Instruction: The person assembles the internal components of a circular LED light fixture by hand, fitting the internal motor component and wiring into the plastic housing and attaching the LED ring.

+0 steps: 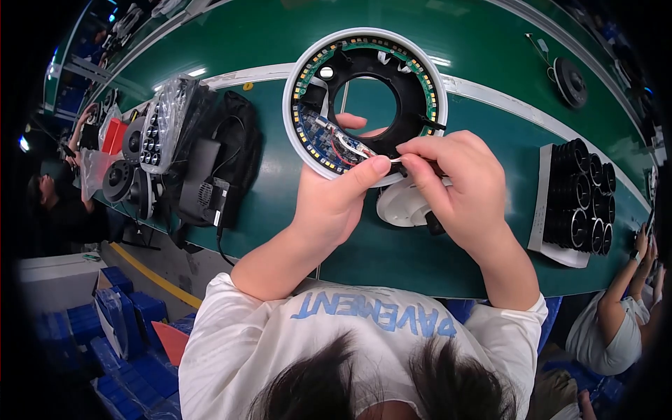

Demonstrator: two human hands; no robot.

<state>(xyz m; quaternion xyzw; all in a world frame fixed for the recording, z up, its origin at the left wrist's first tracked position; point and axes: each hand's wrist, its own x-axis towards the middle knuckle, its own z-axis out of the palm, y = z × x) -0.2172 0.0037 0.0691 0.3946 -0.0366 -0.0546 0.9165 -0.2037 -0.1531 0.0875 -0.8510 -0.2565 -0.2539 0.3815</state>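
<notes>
My left hand [334,199] holds up a white ring-shaped housing [364,42] by its lower rim, thumb on the edge. Inside the ring sits a black inner part with a round opening and a green circuit board [318,136] lined with small yellow lights. My right hand [455,182] pinches thin wires [350,147] at the ring's lower right edge, fingertips close to my left thumb. A white dome-shaped part [402,206] lies on the green bench [280,182] just under my hands.
To the left lie black parts [210,175], a clear bagged tray of small lenses [164,122] and black round units [119,178]. At right stands a white tray of black rings [577,192]. Another person's arm [623,280] reaches in at far right. Blue crates [126,329] sit below left.
</notes>
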